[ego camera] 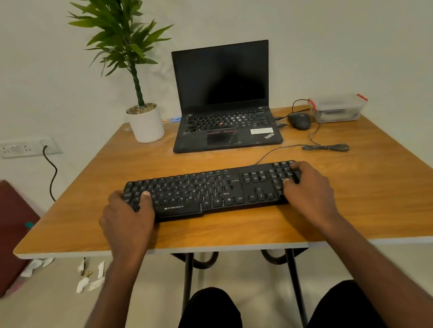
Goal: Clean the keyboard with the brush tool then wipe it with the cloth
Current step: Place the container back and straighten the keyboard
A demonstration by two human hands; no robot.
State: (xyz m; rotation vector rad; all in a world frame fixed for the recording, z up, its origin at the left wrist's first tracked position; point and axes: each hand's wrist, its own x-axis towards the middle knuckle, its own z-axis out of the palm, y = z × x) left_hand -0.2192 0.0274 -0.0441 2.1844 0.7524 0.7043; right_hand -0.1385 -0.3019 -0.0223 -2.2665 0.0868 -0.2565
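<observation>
Wooden table (355,199) against a pale wall (356,16), bearing laptop (224,101) and potted plant (140,91); left hand (126,219) and right hand (307,186) gripping the black keyboard (211,191) ends.

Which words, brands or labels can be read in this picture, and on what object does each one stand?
"ZEBRONICS": front edge of the black keyboard.
"ThinkPad": palm rest corner of the laptop.
"Alt", "Ctrl": bottom-row keys of the keyboard.
White sticker on the laptop: too blurred to read.
Other key legends on both: too small to read.
</observation>
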